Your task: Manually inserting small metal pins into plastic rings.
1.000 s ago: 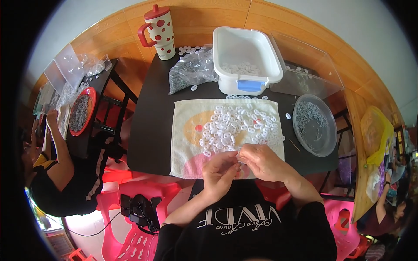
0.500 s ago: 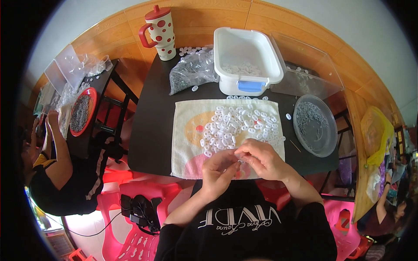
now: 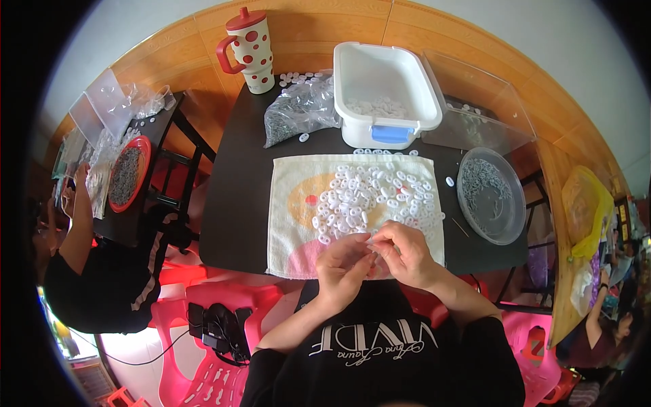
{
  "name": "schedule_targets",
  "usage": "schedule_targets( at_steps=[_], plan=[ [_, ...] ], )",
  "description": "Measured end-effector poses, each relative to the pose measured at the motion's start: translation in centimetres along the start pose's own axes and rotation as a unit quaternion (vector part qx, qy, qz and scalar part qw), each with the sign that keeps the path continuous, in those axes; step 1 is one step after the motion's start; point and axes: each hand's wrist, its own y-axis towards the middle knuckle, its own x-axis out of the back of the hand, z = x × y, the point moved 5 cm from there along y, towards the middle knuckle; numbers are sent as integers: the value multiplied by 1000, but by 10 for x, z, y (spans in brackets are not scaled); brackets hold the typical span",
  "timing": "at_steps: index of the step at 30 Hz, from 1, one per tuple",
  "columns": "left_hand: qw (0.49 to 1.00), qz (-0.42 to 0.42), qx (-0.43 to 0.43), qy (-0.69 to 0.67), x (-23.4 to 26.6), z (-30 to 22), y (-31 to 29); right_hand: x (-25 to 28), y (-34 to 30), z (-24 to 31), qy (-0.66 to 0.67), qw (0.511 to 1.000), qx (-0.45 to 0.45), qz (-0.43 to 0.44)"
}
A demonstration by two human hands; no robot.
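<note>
Over the near edge of a pale towel (image 3: 281,230), my left hand (image 3: 341,270) and my right hand (image 3: 408,256) meet, fingertips pinched close together. Whatever is between them is too small and too covered by the fingers to make out. Just beyond my fingers, a loose heap of small white oval pieces with two holes (image 3: 349,203) is spread over the towel. To the right of the towel stands a round clear tub (image 3: 513,227) with many small grey metal parts in it. A thin stick (image 3: 460,227) lies between towel and tub.
At the back stand a white bin (image 3: 424,88) with white pieces inside, a clear box (image 3: 498,91), a plastic bag of grey parts (image 3: 298,115) and a spotted tumbler (image 3: 252,54). At a table on the left, another person (image 3: 102,278) sits by a red tray (image 3: 144,152).
My right hand has shifted slightly down and its fingertips have drawn a little apart from the left ones. The left hand barely moves. The person at left has changed arm position.
</note>
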Motion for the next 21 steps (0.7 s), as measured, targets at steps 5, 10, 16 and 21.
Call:
schedule_targets(
  at_steps=[5, 10, 16, 21],
  plan=[
    [1000, 2, 8, 19, 3, -2, 6, 9, 5, -5, 66, 996, -56, -15],
    [999, 9, 12, 37, 3, -2, 7, 14, 9, -3, 7, 996, -65, 57],
    [1000, 8, 19, 1, 2, -3, 8, 11, 12, 3, -23, 998, 13, 55],
    [999, 18, 29, 5, 4, -4, 9, 9, 12, 1, 13, 996, -2, 84]
  ],
)
